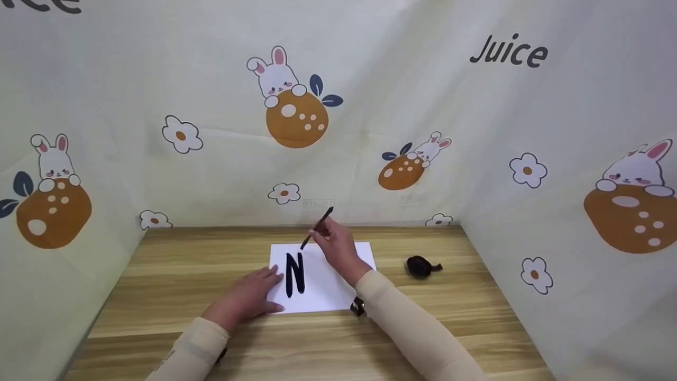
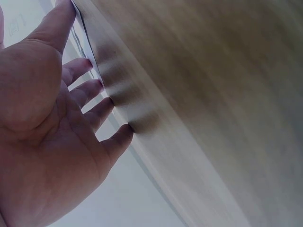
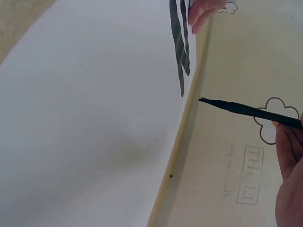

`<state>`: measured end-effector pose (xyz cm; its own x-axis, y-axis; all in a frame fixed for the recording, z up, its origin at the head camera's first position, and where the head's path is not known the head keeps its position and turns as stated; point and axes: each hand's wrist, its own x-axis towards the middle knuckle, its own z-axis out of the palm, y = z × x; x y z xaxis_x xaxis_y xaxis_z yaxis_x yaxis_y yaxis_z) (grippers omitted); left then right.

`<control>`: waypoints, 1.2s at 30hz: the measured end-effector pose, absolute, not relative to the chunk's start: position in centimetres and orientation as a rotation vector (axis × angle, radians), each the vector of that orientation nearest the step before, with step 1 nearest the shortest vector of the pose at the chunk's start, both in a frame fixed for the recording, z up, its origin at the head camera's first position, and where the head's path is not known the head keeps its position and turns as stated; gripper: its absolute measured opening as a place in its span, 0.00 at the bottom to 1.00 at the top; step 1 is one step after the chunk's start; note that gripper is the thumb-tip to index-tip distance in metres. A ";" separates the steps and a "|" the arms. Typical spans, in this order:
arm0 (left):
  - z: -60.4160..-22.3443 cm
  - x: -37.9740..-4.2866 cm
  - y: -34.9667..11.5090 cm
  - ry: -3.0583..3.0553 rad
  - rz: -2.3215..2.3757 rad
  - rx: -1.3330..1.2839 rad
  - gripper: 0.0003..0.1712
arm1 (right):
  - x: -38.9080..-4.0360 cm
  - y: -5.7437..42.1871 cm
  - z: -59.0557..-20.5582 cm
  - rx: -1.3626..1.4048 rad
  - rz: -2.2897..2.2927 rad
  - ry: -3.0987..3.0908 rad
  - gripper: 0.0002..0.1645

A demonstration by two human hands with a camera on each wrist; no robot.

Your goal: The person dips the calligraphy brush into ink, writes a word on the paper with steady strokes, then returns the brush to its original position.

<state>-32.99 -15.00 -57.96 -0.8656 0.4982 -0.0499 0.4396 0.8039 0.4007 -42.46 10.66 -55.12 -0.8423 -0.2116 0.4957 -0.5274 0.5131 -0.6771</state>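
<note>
On the table lies a white sheet of paper with a thick black letter N on its left part. My right hand pinches a slim dark brush above the paper's far edge. In the right wrist view the brush ends in a tapered black tip, apart from the paper. My left hand rests at the paper's left edge with its fingers spread. The left wrist view shows that hand palm side on, fingertips down along the sheet's edge.
A small round black dish with a short handle stands on the wooden table to the right of the paper. Pale cloth walls printed with rabbits, oranges and flowers enclose the table's back and sides.
</note>
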 end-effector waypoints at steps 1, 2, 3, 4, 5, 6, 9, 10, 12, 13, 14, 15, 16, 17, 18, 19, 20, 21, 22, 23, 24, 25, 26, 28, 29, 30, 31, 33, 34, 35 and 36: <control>-58.0 -33.0 -15.0 2.837 0.573 0.741 0.49 | -42.4 10.7 -55.1 0.610 1.256 -2.412 0.06; -58.1 -33.0 -15.0 2.837 0.569 0.740 0.49 | -42.4 10.8 -55.1 0.606 1.262 -2.411 0.06; -58.1 -33.1 -15.1 2.838 0.563 0.737 0.49 | -42.3 10.9 -55.1 0.605 1.266 -2.409 0.06; -58.2 -33.1 -15.1 2.840 0.556 0.737 0.49 | -42.3 11.0 -55.1 0.604 1.272 -2.405 0.05; -58.2 -33.1 -15.1 2.842 0.546 0.735 0.49 | -42.3 11.1 -55.2 0.603 1.273 -2.403 0.05; -58.3 -33.1 -15.1 2.845 0.540 0.737 0.49 | -42.3 11.2 -55.2 0.604 1.268 -2.402 0.05; -58.4 -33.2 -15.1 2.850 0.527 0.737 0.49 | -42.3 11.4 -55.4 0.613 1.242 -2.398 0.05; -58.4 -33.2 -15.1 2.850 0.527 0.738 0.49 | -42.3 11.5 -55.4 0.615 1.231 -2.399 0.05; -58.4 -33.2 -15.1 2.847 0.536 0.737 0.49 | -42.2 11.6 -55.5 0.622 1.212 -2.399 0.05; -58.4 -33.2 -15.1 2.847 0.540 0.738 0.49 | -42.2 11.6 -55.5 0.624 1.211 -2.399 0.05; -58.3 -33.1 -15.1 2.847 0.544 0.740 0.49 | -42.2 11.6 -55.5 0.624 1.210 -2.400 0.05; -58.3 -33.1 -15.1 2.850 0.550 0.747 0.49 | -42.1 11.7 -55.5 0.622 1.209 -2.401 0.05; -58.2 -33.1 -15.1 2.853 0.551 0.750 0.49 | -42.1 11.7 -55.5 0.620 1.211 -2.401 0.05; -58.2 -33.1 -15.1 2.856 0.551 0.753 0.49 | -42.1 11.7 -55.4 0.620 1.213 -2.403 0.05; -58.2 -33.1 -15.1 2.857 0.550 0.756 0.48 | -42.0 11.7 -55.4 0.619 1.215 -2.404 0.05; -58.2 -33.1 -15.1 2.859 0.551 0.759 0.49 | -42.0 11.7 -55.4 0.619 1.217 -2.405 0.05; -58.2 -33.1 -15.1 2.859 0.550 0.759 0.49 | -42.0 11.8 -55.4 0.619 1.217 -2.408 0.05; -58.3 -33.1 -15.2 2.859 0.548 0.760 0.49 | -42.0 11.8 -55.4 0.619 1.220 -2.408 0.05; -58.3 -33.2 -15.2 2.857 0.544 0.755 0.49 | -41.9 11.8 -55.4 0.621 1.221 -2.408 0.05; -58.4 -33.2 -15.2 2.856 0.542 0.753 0.49 | -41.9 11.9 -55.4 0.624 1.220 -2.409 0.05; -58.4 -33.2 -15.2 2.853 0.542 0.751 0.49 | -41.9 11.9 -55.5 0.623 1.220 -2.410 0.05; -58.4 -33.2 -15.2 2.853 0.541 0.749 0.49 | -41.8 11.9 -55.5 0.623 1.217 -2.409 0.05; -58.4 -33.2 -15.2 2.851 0.538 0.746 0.49 | -41.8 11.9 -55.6 0.623 1.214 -2.408 0.05; -58.5 -33.3 -15.2 2.849 0.537 0.741 0.49 | -41.8 11.9 -55.7 0.627 1.207 -2.405 0.05; -58.5 -33.3 -15.2 2.848 0.533 0.738 0.49 | -41.7 11.9 -55.7 0.628 1.204 -2.405 0.05; -58.5 -33.3 -15.2 2.848 0.532 0.739 0.49 | -41.7 11.9 -55.8 0.626 1.201 -2.405 0.05; -58.5 -33.3 -15.2 2.847 0.527 0.737 0.49 | -41.7 11.8 -55.8 0.626 1.198 -2.406 0.05; -58.5 -33.3 -15.2 2.847 0.526 0.737 0.49 | -41.6 11.7 -55.9 0.624 1.189 -2.410 0.04; -58.4 -33.3 -15.2 2.848 0.524 0.738 0.49 | -41.6 11.7 -56.0 0.623 1.189 -2.409 0.04; -58.4 -33.3 -15.2 2.848 0.523 0.737 0.50 | -41.5 11.7 -56.0 0.623 1.184 -2.411 0.04; -58.4 -33.3 -15.2 2.848 0.526 0.738 0.50 | -41.5 11.6 -56.1 0.625 1.180 -2.410 0.04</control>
<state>-33.29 -15.19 -58.41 -0.8671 0.4947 -0.0586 0.4413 0.8172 0.3707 -41.46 11.64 -56.06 -0.8274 -0.2208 0.5165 -0.5433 0.5475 -0.6364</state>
